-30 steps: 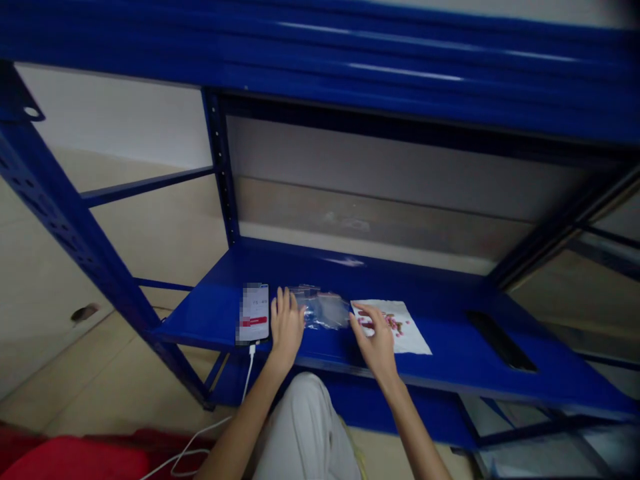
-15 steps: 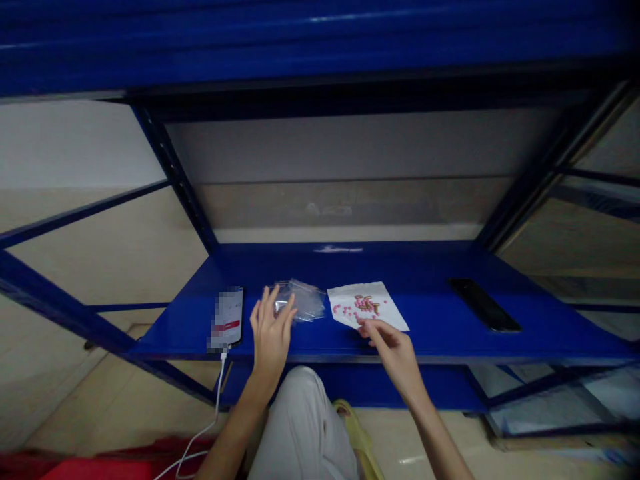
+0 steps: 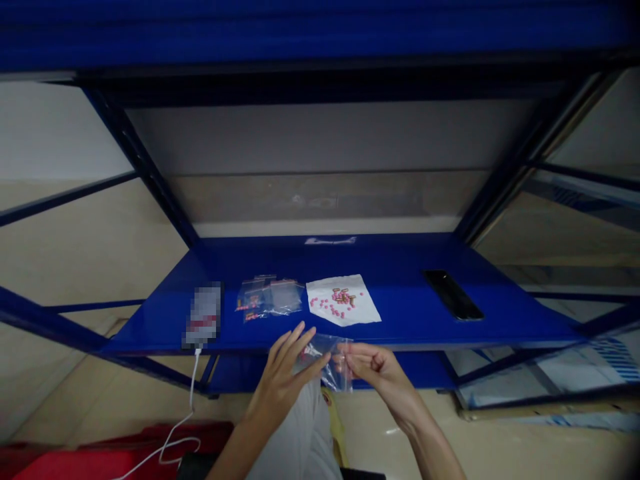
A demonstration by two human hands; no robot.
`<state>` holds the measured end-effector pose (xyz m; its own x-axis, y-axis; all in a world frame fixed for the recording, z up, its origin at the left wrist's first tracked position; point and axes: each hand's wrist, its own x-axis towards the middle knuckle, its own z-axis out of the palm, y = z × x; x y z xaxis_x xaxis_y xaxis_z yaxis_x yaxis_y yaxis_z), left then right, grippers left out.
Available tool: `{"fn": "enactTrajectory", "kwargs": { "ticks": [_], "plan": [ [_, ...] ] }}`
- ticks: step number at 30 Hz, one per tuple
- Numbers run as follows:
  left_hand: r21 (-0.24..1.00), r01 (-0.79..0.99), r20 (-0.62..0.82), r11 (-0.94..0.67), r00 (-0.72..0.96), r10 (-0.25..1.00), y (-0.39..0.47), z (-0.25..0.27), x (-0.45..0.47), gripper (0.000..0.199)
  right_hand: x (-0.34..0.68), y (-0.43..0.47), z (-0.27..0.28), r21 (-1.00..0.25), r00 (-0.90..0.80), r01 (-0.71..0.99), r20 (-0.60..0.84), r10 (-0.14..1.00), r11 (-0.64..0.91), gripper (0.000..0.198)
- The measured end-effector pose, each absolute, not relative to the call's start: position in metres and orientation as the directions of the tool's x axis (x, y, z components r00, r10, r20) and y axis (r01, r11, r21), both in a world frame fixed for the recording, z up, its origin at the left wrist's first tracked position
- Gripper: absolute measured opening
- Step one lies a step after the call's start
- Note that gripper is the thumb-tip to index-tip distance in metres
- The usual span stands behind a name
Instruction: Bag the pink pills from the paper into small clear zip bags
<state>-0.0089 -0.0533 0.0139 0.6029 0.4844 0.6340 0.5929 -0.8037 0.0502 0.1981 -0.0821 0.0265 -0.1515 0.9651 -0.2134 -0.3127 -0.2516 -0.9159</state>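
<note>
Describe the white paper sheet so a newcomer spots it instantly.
Start at the middle blue metal shelf. Midway along it lies the white paper sheet, clear plastic bags to its left, a black rectangular phone-like slab to its right. It alone bears loose, small pink pellets.

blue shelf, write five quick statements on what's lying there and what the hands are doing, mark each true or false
1. The right hand pinches a clear bag. True.
2. The white paper lies between the other bags and the black slab. True.
3. The white cable runs to the black slab. False: the white cable runs to the phone at the left.
4. Everything on the white paper is pink. False: brownish capsules lie among the pink pieces.
5. The left hand rests on the white paper. False: the left hand is at the clear bag.
</note>
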Motion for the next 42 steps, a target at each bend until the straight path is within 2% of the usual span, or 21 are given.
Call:
{"fn": "enactTrajectory", "kwargs": {
  "ticks": [3,5,10,14,17,23,27,32,38,42],
  "plan": [
    [0.137,0.597,0.619,-0.790,0.571,0.539,-0.063,0.013,-0.007,0.044,0.200,-0.087,0.031,-0.909,-0.164,-0.314,-0.233,0.959,-0.274,0.038],
    [0.251,0.603,0.601,-0.757,0.516,0.611,-0.075,0.014,-0.005,0.039,0.199,-0.088,0.032,-0.910,-0.132,-0.296,-0.261,0.956,-0.290,0.040],
    [0.592,0.600,0.530,-0.538,0.214,0.821,-0.099,0.023,-0.002,0.005,0.182,-0.088,0.030,-0.919,-0.039,-0.246,-0.307,0.951,-0.307,0.043],
    [0.716,0.586,0.347,-0.379,0.173,0.922,-0.097,0.028,-0.008,0.022,0.158,-0.087,0.025,-0.935,-0.065,-0.215,-0.275,0.959,-0.282,0.043],
    [0.765,0.543,0.273,-0.345,0.211,0.939,-0.093,0.031,-0.022,0.025,0.142,-0.085,0.023,-0.950,-0.077,-0.195,-0.235,0.969,-0.246,0.043],
    [0.812,0.489,0.204,-0.319,0.274,0.940,-0.099,0.028,-0.053,0.024,0.122,-0.085,0.024,-0.980,-0.127,-0.095,-0.162,0.979,-0.175,0.028],
    [0.842,0.452,0.180,-0.295,0.281,0.943,-0.101,0.028,-0.056,0.020,0.109,-0.090,0.028,-0.997,-0.126,-0.014,-0.079,0.989,-0.081,0.024],
    [0.899,0.366,0.154,-0.240,0.249,0.956,-0.100,0.030,-0.054,0.023,0.097,-0.094,0.038,-0.995,-0.161,0.070,-0.083,0.983,-0.073,0.023],
    [0.945,0.285,0.113,-0.158,0.168,0.979,-0.106,0.027,-0.064,0.023,0.076,-0.095,0.043,-0.992,-0.143,-0.006,-0.125,0.982,-0.127,0.027],
    [0.953,0.285,0.080,-0.105,0.099,0.992,-0.105,0.027,-0.074,0.024,0.059,-0.097,0.033,-0.985,-0.042,-0.082,-0.151,0.988,-0.154,0.030]
  ]
}}
